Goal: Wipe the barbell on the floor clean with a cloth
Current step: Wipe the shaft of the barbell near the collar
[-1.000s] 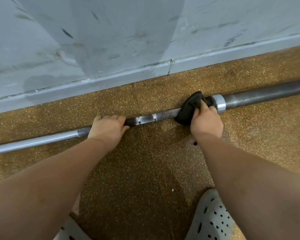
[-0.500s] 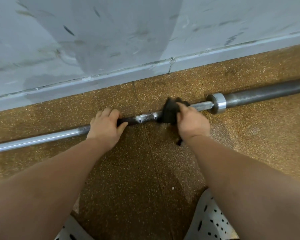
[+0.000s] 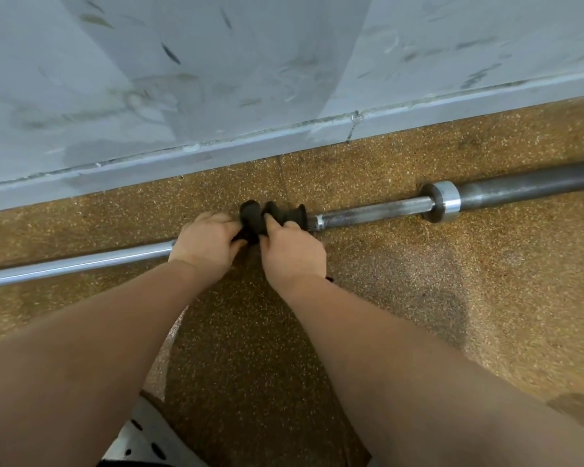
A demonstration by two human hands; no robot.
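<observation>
A steel barbell (image 3: pixel 371 214) lies on the speckled brown floor, running from the lower left to the upper right, with a bright collar (image 3: pixel 444 201) and a dark sleeve (image 3: pixel 526 185) on the right. A black cloth (image 3: pixel 277 214) is bunched around the shaft near the middle. My right hand (image 3: pixel 292 251) is closed on the cloth and the bar under it. My left hand (image 3: pixel 206 241) grips the bar just to the left, its fingers touching the cloth's edge. The shaft under both hands is hidden.
A grey scuffed wall (image 3: pixel 216 79) with a pale skirting strip (image 3: pixel 250 143) runs close behind the barbell. A white perforated clog (image 3: pixel 142 439) shows at the bottom edge. A paler, damp-looking patch of floor (image 3: pixel 418 274) lies to the right of my right arm.
My right hand slid the cloth leftward along the shaft, from beside the collar until it meets my left hand. The knurled shaft by the collar is now uncovered.
</observation>
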